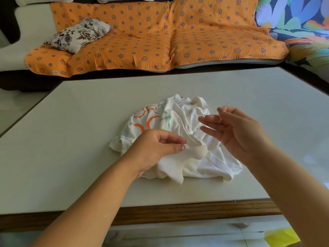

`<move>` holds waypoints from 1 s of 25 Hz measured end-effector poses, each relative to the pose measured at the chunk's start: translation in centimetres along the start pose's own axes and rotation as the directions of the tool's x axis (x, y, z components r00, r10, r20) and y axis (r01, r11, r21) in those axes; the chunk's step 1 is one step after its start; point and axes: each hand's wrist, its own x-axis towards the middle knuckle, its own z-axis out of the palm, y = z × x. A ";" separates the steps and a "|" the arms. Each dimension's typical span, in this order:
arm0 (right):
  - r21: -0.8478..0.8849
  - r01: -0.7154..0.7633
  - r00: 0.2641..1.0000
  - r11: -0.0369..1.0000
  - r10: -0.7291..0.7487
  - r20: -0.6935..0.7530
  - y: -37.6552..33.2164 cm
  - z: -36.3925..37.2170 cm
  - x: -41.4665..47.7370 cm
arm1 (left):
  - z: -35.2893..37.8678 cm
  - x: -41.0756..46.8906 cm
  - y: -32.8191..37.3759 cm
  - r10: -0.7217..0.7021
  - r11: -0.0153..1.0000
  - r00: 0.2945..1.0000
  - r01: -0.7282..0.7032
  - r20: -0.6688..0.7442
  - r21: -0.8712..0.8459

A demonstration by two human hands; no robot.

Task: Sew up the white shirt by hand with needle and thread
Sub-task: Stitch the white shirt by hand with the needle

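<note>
In the head view, a crumpled white shirt with orange and green print is seen lying near the middle of the pale bench. A fold of its cloth is pinched between thumb and forefinger of the left grip, whose wrist is rested on the shirt. Just above the shirt's collar side, a thin needle is held between thumb and forefinger of the right grip, the other fingers being spread. Behind the bench, a sofa under an orange cover is seen, with a flowered cushion laid on it.
</note>
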 end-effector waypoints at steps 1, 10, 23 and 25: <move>-0.062 0.036 0.998 0.997 -0.039 -0.044 -0.1 -0.2 0.2 | 0.0 0.0 0.0 0.004 1.000 1.000 -0.004 -0.002 -0.002; -0.841 0.260 0.904 0.474 -0.426 0.040 -0.4 -1.4 0.6 | -0.7 -0.2 0.4 0.038 0.999 0.999 -0.038 -0.022 -0.010; -0.904 0.371 0.928 0.213 -0.106 0.357 1.3 0.3 -1.1 | -0.9 -0.3 0.4 0.094 0.994 0.996 -0.093 -0.012 0.059; -0.903 0.340 0.937 0.264 -0.014 0.349 1.5 0.5 -1.3 | -0.9 -0.3 0.4 0.103 0.993 0.995 -0.102 -0.012 0.066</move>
